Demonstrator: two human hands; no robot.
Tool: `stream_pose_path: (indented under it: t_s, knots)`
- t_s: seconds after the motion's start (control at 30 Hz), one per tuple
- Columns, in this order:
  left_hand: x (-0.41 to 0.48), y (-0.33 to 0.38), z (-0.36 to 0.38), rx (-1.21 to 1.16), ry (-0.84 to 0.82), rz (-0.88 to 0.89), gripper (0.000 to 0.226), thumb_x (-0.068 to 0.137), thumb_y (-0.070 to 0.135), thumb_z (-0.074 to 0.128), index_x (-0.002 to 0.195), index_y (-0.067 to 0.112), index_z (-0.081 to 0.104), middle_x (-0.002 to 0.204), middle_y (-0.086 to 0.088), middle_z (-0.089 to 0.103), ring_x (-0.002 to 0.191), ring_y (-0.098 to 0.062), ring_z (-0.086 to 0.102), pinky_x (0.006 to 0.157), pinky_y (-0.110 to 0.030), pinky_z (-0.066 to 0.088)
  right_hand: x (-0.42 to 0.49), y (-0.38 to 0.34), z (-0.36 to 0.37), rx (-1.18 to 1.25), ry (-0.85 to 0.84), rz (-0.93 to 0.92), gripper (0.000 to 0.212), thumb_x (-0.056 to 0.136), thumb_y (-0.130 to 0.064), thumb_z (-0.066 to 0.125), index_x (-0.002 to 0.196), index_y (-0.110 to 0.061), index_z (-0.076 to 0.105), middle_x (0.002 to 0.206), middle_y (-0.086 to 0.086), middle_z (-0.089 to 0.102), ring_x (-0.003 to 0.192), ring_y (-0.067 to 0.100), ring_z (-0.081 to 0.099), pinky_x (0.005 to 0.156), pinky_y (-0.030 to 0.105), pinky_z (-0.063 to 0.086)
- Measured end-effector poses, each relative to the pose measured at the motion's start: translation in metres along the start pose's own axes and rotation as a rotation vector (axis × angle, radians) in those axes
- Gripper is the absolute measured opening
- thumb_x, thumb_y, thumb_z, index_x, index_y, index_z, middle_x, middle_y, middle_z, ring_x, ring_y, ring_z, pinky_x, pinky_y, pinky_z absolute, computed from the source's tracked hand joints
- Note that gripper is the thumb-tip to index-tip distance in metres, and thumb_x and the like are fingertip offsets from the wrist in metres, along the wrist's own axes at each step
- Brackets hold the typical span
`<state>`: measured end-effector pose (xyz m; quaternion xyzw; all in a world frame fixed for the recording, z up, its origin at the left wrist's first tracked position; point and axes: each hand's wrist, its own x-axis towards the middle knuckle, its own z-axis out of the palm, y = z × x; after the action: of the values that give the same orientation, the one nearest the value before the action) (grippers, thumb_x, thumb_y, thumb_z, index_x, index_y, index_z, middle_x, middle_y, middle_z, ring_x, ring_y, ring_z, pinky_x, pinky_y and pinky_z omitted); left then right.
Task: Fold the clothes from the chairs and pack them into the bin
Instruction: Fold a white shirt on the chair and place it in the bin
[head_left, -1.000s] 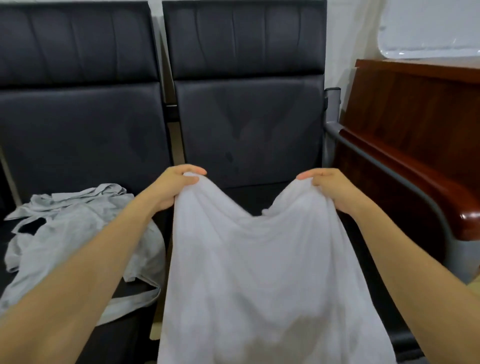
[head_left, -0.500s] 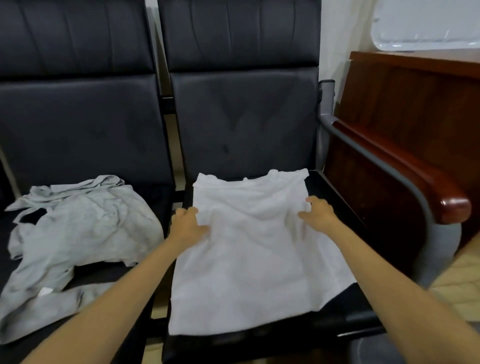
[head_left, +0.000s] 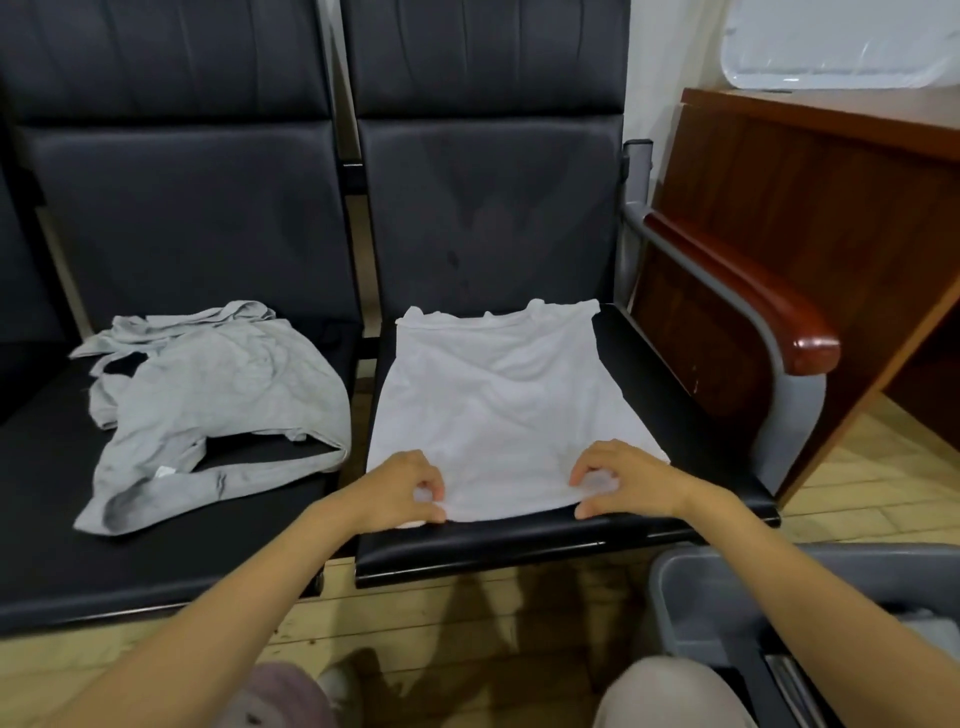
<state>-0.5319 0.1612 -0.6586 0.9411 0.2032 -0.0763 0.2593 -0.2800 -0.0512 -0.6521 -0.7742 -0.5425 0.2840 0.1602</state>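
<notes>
A white garment (head_left: 498, 400) lies spread flat on the right black chair seat (head_left: 691, 415). My left hand (head_left: 402, 488) pinches its near left corner at the seat's front. My right hand (head_left: 626, 480) pinches the near right corner. A crumpled grey garment (head_left: 208, 395) lies on the left chair seat (head_left: 47, 467). The grey bin (head_left: 691, 592) stands on the floor at the lower right, partly hidden behind my right arm, with something pale inside.
A wooden armrest (head_left: 753, 291) on a grey metal frame flanks the right seat. A dark wooden desk (head_left: 810, 171) stands beyond it. The floor (head_left: 467, 623) is pale wood planks. My knees show at the bottom edge.
The white garment went from held up by its top corners to lying flat on the seat. Both hands slid down it toward me and now pinch its near corners.
</notes>
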Motion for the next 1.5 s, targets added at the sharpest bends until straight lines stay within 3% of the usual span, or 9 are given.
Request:
stream_pose_path:
  t_s: [0.27,0.4,0.5,0.6,0.83,1.07,1.23,1.33,1.5]
  knots:
    - [0.042,0.01,-0.082,0.013,0.057,-0.153,0.018,0.09,0.018,0.065,0.106,0.012,0.06,0.104,-0.009,0.064,0.073,-0.021,0.063,0.062,-0.024,0.05,0.043,-0.022,-0.066,-0.19,0.156,0.027,0.004,0.096,-0.018,0.055,0.098,-0.019,0.058,0.094,-0.004,0.061,0.058,0.006,0.056,0.062,0.017,0.047]
    - [0.092,0.023,-0.119,-0.014,0.618,-0.156,0.049,0.093,0.002,0.051,0.14,0.01,0.037,0.146,-0.017,0.032,0.122,-0.035,0.046,0.095,-0.036,0.041,0.096,-0.04,-0.101,-0.037,0.511,0.039,0.05,0.096,-0.007,0.048,0.144,-0.014,0.034,0.149,0.012,0.037,0.13,0.026,0.043,0.103,0.032,0.037]
    - [0.121,0.018,-0.078,0.032,0.505,-0.26,0.079,0.089,0.028,0.062,0.151,0.018,0.013,0.158,-0.011,-0.003,0.14,-0.035,0.017,0.11,-0.042,0.029,0.128,-0.036,-0.074,-0.035,0.461,0.068,0.072,0.095,-0.015,0.054,0.153,-0.014,0.011,0.158,0.005,0.016,0.142,0.025,0.025,0.113,0.035,0.027]
    - [0.129,-0.002,-0.022,-0.046,0.403,-0.376,0.074,0.085,0.044,0.064,0.143,0.014,0.028,0.15,-0.013,0.017,0.135,-0.033,0.025,0.105,-0.044,0.035,0.143,-0.018,-0.025,-0.011,0.409,0.167,0.062,0.094,-0.022,0.055,0.147,-0.01,0.027,0.144,0.011,0.038,0.13,0.031,0.041,0.106,0.039,0.036]
    - [0.14,-0.012,-0.004,-0.452,0.765,-0.426,0.064,0.088,0.037,0.065,0.133,0.001,0.038,0.138,-0.013,0.028,0.126,-0.028,0.034,0.104,-0.038,0.036,0.16,-0.017,0.011,0.201,0.641,0.37,0.048,0.092,-0.055,0.048,0.107,-0.011,0.061,0.122,0.008,0.053,0.117,0.026,0.045,0.104,0.034,0.032]
    - [0.141,-0.04,-0.01,-0.618,0.834,-0.606,0.05,0.091,0.019,0.063,0.131,-0.003,0.041,0.137,-0.02,0.032,0.123,-0.034,0.039,0.102,-0.038,0.037,0.17,-0.027,0.027,0.132,0.83,0.302,0.033,0.087,-0.042,0.064,0.104,-0.014,0.06,0.116,0.004,0.047,0.117,0.024,0.036,0.099,0.032,0.025]
    - [0.143,-0.048,-0.027,-0.596,0.687,-0.613,0.009,0.085,0.022,0.068,0.08,0.017,0.063,0.118,-0.015,0.058,0.104,-0.03,0.056,0.087,-0.036,0.049,0.169,-0.036,0.024,0.093,0.758,0.256,0.022,0.092,-0.032,0.059,0.1,-0.011,0.063,0.105,0.004,0.051,0.107,0.024,0.039,0.093,0.029,0.036]
    - [0.137,-0.041,-0.032,-0.438,0.742,-0.576,0.012,0.093,0.026,0.058,0.092,0.014,0.059,0.11,-0.009,0.056,0.105,-0.029,0.051,0.092,-0.044,0.046,0.164,-0.046,0.015,0.376,0.775,0.217,0.017,0.099,-0.024,0.048,0.095,-0.007,0.049,0.084,-0.001,0.049,0.088,0.021,0.047,0.073,0.027,0.043]
    - [0.111,-0.013,-0.057,-0.584,0.937,-0.341,0.014,0.1,0.022,0.045,0.094,0.01,0.042,0.073,0.0,0.048,0.069,-0.016,0.046,0.058,-0.024,0.038,0.145,-0.071,-0.017,0.582,0.819,0.152,0.017,0.102,-0.024,0.041,0.094,-0.009,0.039,0.072,-0.002,0.046,0.063,0.009,0.043,0.054,0.018,0.037]
